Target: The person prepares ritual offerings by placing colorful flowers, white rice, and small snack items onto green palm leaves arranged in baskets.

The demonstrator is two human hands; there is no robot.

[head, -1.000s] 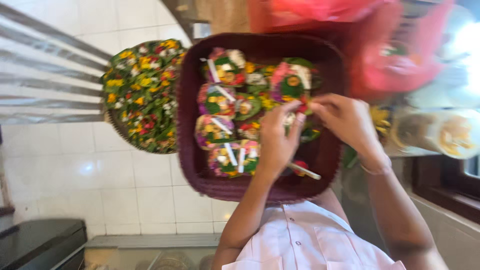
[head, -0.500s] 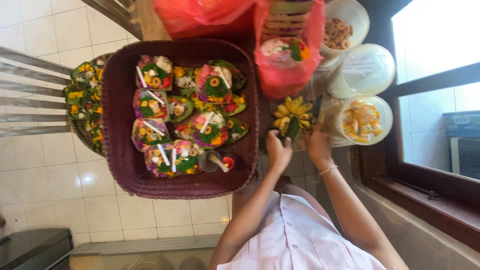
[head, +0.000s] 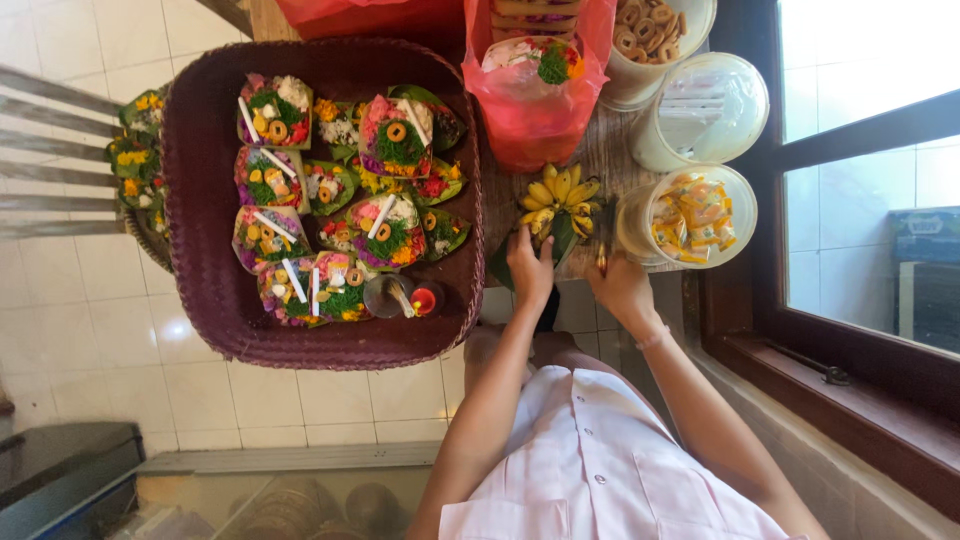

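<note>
White floor tiles surround a wooden table (head: 600,160) by a window. Many flower offerings are already packed in the woven tray (head: 210,300). One more, of yellow petals (head: 556,200), lies beside it, touched by the left hand (head: 530,268), fingers loosely open; the right hand (head: 622,290) pinches a thin stick

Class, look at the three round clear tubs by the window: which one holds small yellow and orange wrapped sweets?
The tub of wrapped sweets nearest the right hand. The middle tub looks nearly empty and pale; the far tub holds brown ring-shaped biscuits.
</note>
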